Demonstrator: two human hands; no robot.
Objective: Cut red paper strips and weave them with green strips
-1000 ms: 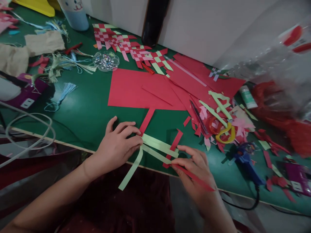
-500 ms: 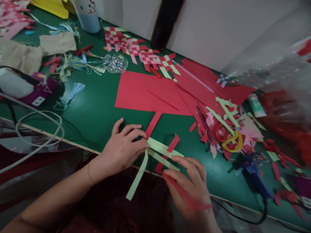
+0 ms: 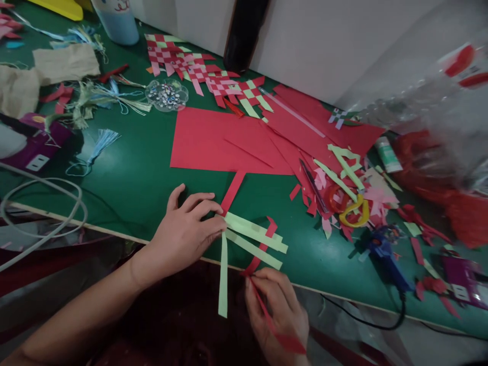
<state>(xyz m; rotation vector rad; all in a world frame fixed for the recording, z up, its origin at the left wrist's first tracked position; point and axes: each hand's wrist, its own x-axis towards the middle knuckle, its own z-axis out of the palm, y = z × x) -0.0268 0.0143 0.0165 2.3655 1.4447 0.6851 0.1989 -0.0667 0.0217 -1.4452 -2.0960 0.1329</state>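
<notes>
Pale green paper strips (image 3: 253,248) fan out to the right from the pinched fingers of my left hand (image 3: 185,229), and one green strip (image 3: 223,277) hangs over the table's front edge. A red strip (image 3: 233,190) sticks out above those fingertips. Below and to the right, my right hand (image 3: 278,305) grips a long red paper strip (image 3: 290,343) between thumb and fingers. Another red length (image 3: 271,227) weaves across the green strips; I cannot tell whether it is the same strip. The join under my left fingertips is hidden.
A red paper sheet (image 3: 206,140) lies behind my hands. To the right are yellow-handled scissors (image 3: 356,213) among scraps, a glue stick (image 3: 389,155) and a blue glue gun (image 3: 389,259). Woven paper pieces (image 3: 190,63), a bead dish (image 3: 168,95) and a tassel (image 3: 101,145) lie further back.
My right hand has drawn down and left, its fingers closing on the red strip. The loose green strip has swung to hang straighter. My left hand keeps its pinch; the view has shifted slightly.
</notes>
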